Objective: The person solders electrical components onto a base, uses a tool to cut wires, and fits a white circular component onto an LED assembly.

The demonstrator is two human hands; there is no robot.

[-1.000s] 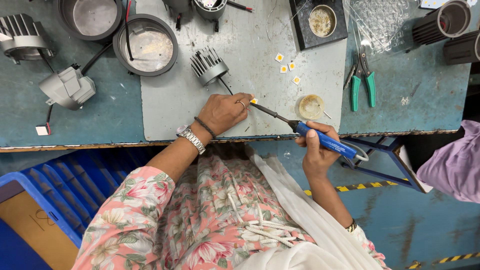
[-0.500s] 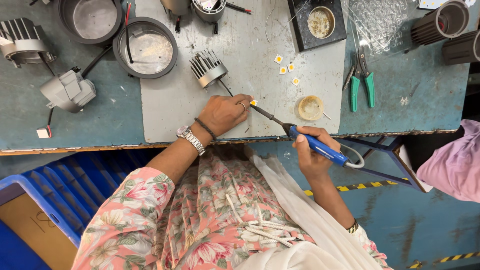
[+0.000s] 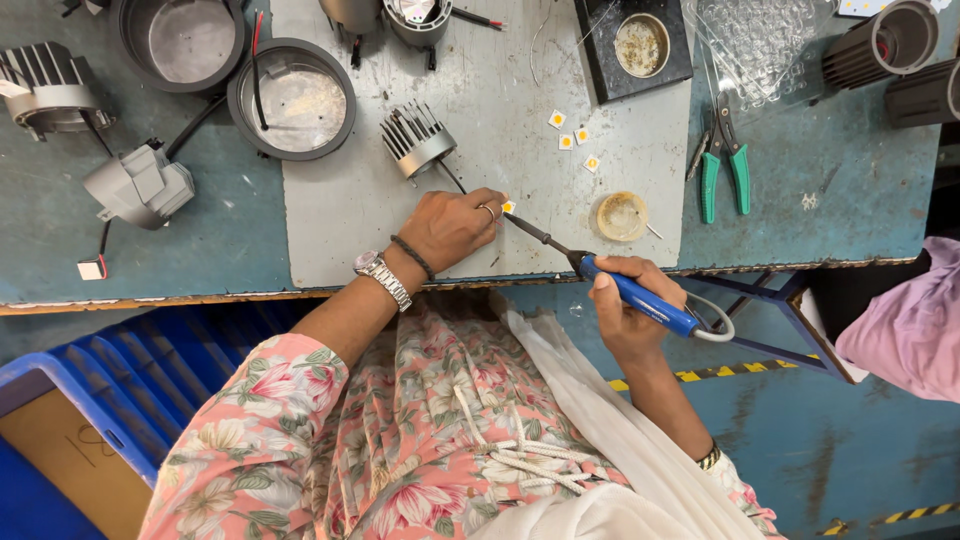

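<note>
**Soldering at the pale mat: one chip under the iron, three waiting**

Blue-green and worn, the surface (image 3: 180,250) carries a pale grey mat (image 3: 350,210) at its middle, and everything below is placed by that mat.

On the mat's near edge the left hand (image 3: 455,228) rests with its grip pinched together on a small yellow LED chip (image 3: 508,207), pinning it flat. A thin black wire (image 3: 452,178) runs from under the fingers up to a finned heat sink (image 3: 415,138) lying on its side near the mat's centre. The right hand (image 3: 625,305), just off the mat's near edge, has its grip clamped around a blue-handled soldering iron (image 3: 640,300), the tip reaching in to touch the chip.

As I judge it, the joint on this chip is being made now and is not finished: the iron is on it and the fingers have not let go. Three more chips (image 3: 572,140) lie loose toward the mat's right side, apparently untouched, so most of the work looks left to do. A shallow dish (image 3: 622,215) sits at the mat's right near corner, a black tray with a round tin (image 3: 640,45) at its far right corner. Green-handled pliers (image 3: 722,160) lie right of the mat; round lamp housings (image 3: 292,100) overlap its left edge. Whether any unit is fully wired cannot be told.
</note>
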